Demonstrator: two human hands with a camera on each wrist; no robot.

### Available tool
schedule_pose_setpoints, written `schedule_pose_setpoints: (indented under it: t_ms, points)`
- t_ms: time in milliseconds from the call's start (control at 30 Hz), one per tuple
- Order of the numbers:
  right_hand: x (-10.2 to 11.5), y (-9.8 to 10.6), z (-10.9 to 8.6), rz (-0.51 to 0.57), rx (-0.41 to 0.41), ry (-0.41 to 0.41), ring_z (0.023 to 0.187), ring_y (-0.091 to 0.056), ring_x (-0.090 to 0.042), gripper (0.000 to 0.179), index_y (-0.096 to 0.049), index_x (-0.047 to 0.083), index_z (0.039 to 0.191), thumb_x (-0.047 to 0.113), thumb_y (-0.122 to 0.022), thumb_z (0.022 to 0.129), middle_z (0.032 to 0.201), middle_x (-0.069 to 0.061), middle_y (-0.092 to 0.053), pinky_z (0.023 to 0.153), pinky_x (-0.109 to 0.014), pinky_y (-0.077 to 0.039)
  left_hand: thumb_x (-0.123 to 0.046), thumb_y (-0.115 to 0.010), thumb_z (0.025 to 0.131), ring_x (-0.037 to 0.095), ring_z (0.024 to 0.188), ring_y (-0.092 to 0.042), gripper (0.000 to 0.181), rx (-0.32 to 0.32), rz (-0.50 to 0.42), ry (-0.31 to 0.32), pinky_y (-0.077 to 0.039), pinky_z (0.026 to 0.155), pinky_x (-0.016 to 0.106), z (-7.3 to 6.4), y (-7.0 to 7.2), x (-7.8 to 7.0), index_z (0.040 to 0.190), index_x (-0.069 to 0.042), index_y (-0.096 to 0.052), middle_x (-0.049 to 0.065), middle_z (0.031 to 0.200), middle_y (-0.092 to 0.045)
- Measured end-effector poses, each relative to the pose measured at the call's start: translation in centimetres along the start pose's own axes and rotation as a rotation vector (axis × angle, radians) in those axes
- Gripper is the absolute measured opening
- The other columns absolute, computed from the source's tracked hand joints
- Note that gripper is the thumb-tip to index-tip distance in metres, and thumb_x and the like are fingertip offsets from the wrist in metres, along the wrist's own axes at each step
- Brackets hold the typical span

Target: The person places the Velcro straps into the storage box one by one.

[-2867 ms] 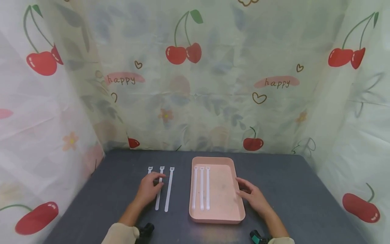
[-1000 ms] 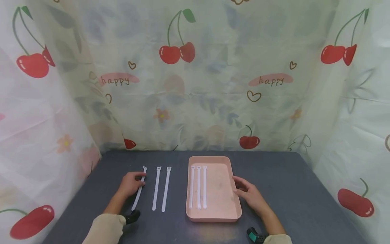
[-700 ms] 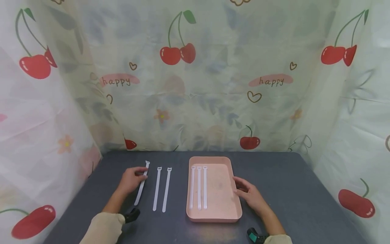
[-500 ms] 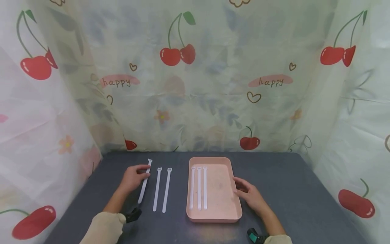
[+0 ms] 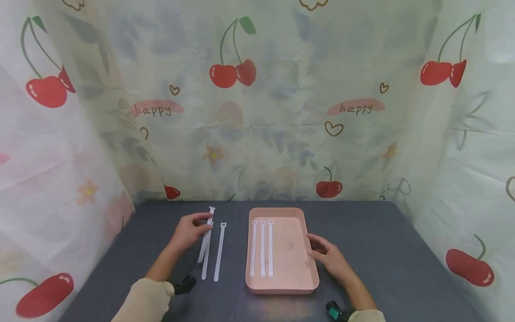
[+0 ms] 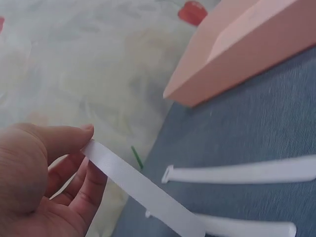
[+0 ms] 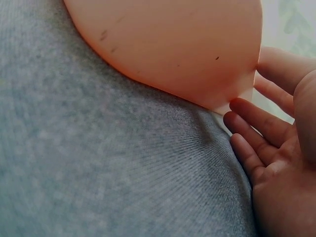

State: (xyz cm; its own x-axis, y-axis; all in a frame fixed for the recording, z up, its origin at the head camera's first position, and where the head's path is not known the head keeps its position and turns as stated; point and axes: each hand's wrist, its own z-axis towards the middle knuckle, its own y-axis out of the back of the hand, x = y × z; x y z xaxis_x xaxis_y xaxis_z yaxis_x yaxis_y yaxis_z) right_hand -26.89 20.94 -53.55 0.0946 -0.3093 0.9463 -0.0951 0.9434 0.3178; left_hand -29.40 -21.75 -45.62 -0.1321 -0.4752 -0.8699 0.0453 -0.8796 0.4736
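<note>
My left hand (image 5: 187, 232) pinches a white cable tie strap (image 6: 140, 187) between thumb and fingertips, lifted above the table. Its slotted head points toward the back wall, and its tail hangs over another white strap (image 5: 205, 266) lying on the table. A further strap (image 5: 220, 252) lies to the right of that one. On the pink tray (image 5: 295, 268), three matching straps (image 5: 263, 250) lie side by side along the left part. My right hand (image 5: 331, 259) touches the tray's right side with fingers extended; the right wrist view shows the fingertips against the outer wall.
The dark cloth-covered table (image 5: 370, 241) reaches back to a hanging curtain (image 5: 277, 147) printed with cherries, which also encloses both sides. A black band (image 5: 185, 285) sits on the left wrist, and another band (image 5: 338, 311) on the right.
My left hand moved left to the leftmost strap, picked it up, and now carries it right, over the neighbouring strap. The right hand stays at the tray's side.
</note>
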Motion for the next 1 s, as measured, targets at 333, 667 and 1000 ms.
schedule_pose_setpoints:
  t_ms: [333, 667, 1000]
  points:
    - [-0.1, 0.1, -0.1, 0.012, -0.006, -0.012, 0.119, -0.055, -0.027, 0.053, -0.054, 0.011, 0.138, 0.014, -0.072, 0.088, 0.132, -0.01, -0.058, 0.1, -0.046, -0.045, -0.005, -0.071, 0.087, 0.019, 0.073, -0.06, 0.037, 0.074, -0.069, -0.006, -0.052, 0.064, 0.035, -0.5, -2.4, -2.6, 0.124, -0.004, -0.067, 0.012, 0.1, -0.068]
    - [-0.1, 0.1, -0.1, -0.002, -0.002, -0.002, 0.117, -0.056, -0.027, 0.053, -0.053, 0.009, 0.139, 0.015, -0.071, 0.089, 0.131, -0.011, -0.059, 0.096, -0.041, -0.048, -0.006, -0.073, 0.086, 0.019, 0.08, -0.062, 0.035, 0.102, -0.094, 0.007, -0.056, 0.064, 0.036, -1.1, -5.2, -3.8, 0.12, -0.009, -0.069, 0.008, 0.111, -0.067]
    - [0.0, -0.1, -0.1, 0.022, 0.005, 0.004, 0.117, -0.056, -0.028, 0.053, -0.053, 0.009, 0.139, 0.013, -0.071, 0.089, 0.132, -0.012, -0.058, 0.098, -0.044, -0.046, -0.013, -0.074, 0.086, 0.02, 0.089, -0.063, 0.036, 0.159, -0.145, 0.042, -0.057, 0.07, 0.041, -1.0, -6.9, -3.9, 0.122, -0.01, -0.069, 0.007, 0.119, -0.065]
